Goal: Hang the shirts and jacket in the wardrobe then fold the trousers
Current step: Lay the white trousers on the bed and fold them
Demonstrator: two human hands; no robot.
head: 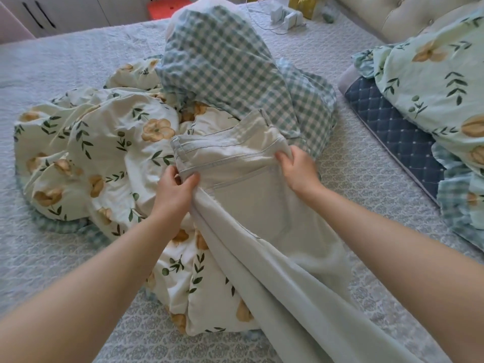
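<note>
Currently held: pale grey-beige denim trousers (pixel 251 195), stretched between both hands above the middle of the bed, with the waistband at the far end and the legs trailing towards the lower right edge of view.
Trousers against hands: the waistband's left corner sits in the left hand and its right end in the right hand; a stitched back pocket shows between them.
Left hand (pixel 175 187): closed in a pinch, thumb on top of the waistband corner and fingers curled beneath it.
Right hand (pixel 296 166): closed in a grip, fingers bunched round a fold of the waistband.
Under the trousers: a crumpled cream duvet printed with yellow flowers and green leaves (pixel 104 153); the trouser legs lie across its near part.
Behind the trousers: a heap of green-and-white checked fabric (pixel 222 64), rising just beyond the waistband.
Surface: a pale grey quilted bedspread with a small repeating pattern (pixel 65 64), covering the bed.
Right side: a mint-green floral pillow (pixel 432 74) lying on a navy diamond-quilted pad (pixel 392 127), well apart from the trousers.
Head of bed: a cream button-tufted headboard (pixel 392 14), with small white plug adapters and a cable (pixel 285 15) near it.
Room: white cupboard doors with black handles (pixel 65 11) and a red plastic stool (pixel 167 6) beyond the far edge of the bed.
</note>
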